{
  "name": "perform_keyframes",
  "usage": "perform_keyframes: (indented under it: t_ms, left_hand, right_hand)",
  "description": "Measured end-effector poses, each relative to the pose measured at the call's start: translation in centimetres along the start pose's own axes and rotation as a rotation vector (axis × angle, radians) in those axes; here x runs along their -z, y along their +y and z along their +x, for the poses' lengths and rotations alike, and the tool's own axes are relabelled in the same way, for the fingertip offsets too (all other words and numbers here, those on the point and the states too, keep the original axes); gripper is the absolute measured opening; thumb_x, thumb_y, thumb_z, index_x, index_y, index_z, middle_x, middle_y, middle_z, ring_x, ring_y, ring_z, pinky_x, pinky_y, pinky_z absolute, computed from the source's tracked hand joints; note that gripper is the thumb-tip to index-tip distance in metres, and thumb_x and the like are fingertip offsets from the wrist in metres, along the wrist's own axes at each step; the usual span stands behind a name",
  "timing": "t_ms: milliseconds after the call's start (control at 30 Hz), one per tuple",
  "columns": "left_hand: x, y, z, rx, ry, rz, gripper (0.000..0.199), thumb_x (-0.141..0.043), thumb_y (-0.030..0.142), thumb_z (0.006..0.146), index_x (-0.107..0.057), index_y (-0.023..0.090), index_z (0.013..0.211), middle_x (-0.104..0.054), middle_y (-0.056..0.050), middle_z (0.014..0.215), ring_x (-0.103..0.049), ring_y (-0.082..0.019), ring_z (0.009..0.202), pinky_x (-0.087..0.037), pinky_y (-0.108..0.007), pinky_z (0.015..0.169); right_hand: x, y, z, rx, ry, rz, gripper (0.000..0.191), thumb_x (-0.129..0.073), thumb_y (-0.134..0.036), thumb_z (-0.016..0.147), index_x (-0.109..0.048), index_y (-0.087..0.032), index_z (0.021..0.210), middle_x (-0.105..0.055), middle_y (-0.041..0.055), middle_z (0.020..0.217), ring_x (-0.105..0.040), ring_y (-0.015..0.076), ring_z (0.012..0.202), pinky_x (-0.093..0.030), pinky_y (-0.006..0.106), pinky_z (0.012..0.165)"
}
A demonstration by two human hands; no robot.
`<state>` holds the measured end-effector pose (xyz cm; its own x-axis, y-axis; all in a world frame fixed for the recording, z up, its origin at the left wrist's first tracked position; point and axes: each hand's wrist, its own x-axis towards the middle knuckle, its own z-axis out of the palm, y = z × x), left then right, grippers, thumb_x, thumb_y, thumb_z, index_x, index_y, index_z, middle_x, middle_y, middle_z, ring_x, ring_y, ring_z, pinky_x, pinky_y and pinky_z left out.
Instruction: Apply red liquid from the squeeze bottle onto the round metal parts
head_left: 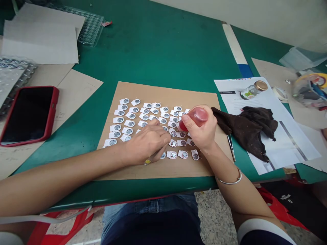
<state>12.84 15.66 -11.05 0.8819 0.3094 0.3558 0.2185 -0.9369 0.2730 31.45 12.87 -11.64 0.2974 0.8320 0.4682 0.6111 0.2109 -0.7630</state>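
My left hand is closed above a brown cardboard sheet. A slim tool with a yellow mark at its end sticks out under that hand; its kind is hidden. My right hand is wrapped round a red, shiny, rounded bulb, tilted over the right part of the cardboard. Rows of small white tabs with round silvery discs lie on the sheet. Both hands hide some of them. Close to my right hand lie a dark brown cloth and metal tweezers.
On the left are a red-cased phone, paper sheets and clear bubbled plastic trays. To the right, a printed sheet carries a small gold-capped glass jar. A clear tub of supplies stands beyond.
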Motion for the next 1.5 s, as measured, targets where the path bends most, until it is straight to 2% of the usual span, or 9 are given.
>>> perform_keyframes:
  t_ms: [467,833,1233,1400,1500]
  left_hand:
    - [0.0,0.0,0.0,0.015,-0.005,0.016,0.020,-0.042,0.010,0.078,-0.050,0.014,0.060,-0.052,-0.003,0.056,-0.044,-0.013,0.053,-0.035,-0.032,0.062]
    - [0.0,-0.8,0.0,0.080,-0.027,-0.174,0.011,-0.048,0.010,0.078,-0.057,0.014,0.074,-0.058,-0.001,0.065,-0.053,-0.014,0.062,-0.036,-0.033,0.072]
    - [0.4,-1.2,0.4,0.145,-0.083,-0.283,0.012,-0.050,0.007,0.077,-0.053,0.015,0.067,-0.055,0.003,0.060,-0.048,-0.010,0.057,-0.034,-0.031,0.074]
    - [0.6,-1.2,0.4,0.155,-0.107,-0.306,0.012,-0.050,0.005,0.075,-0.057,0.015,0.072,-0.055,0.002,0.061,-0.049,-0.011,0.059,-0.035,-0.031,0.075]
    - [0.6,-1.4,0.3,0.160,-0.113,-0.322,0.013,-0.049,0.005,0.075,-0.058,0.014,0.074,-0.054,0.002,0.061,-0.049,-0.010,0.058,-0.036,-0.031,0.074]
  right_hand:
    - [0.2,0.0,-0.1,0.020,-0.045,-0.052,0.030,-0.069,-0.040,0.065,-0.053,-0.020,0.080,-0.062,-0.0014,0.071,-0.058,0.0107,0.065,-0.047,0.027,0.062]
    - [0.1,0.1,0.0,0.076,-0.056,-0.002,0.030,-0.070,-0.037,0.064,-0.051,-0.021,0.082,-0.063,-0.0024,0.072,-0.059,0.0108,0.067,-0.048,0.026,0.064]
    - [0.0,0.1,-0.1,0.105,-0.055,0.012,0.030,-0.071,-0.036,0.064,-0.052,-0.020,0.080,-0.062,-0.0027,0.072,-0.059,0.0098,0.066,-0.048,0.025,0.063]
    - [0.4,-0.2,-0.1,0.097,-0.014,0.060,0.030,-0.069,-0.038,0.065,-0.051,-0.020,0.080,-0.061,-0.0013,0.070,-0.059,0.0113,0.065,-0.050,0.028,0.063]
    - [1.2,-0.8,0.0,0.036,0.037,0.159,0.029,-0.062,-0.043,0.072,-0.049,-0.021,0.086,-0.060,0.0005,0.074,-0.061,0.0124,0.066,-0.052,0.030,0.062]
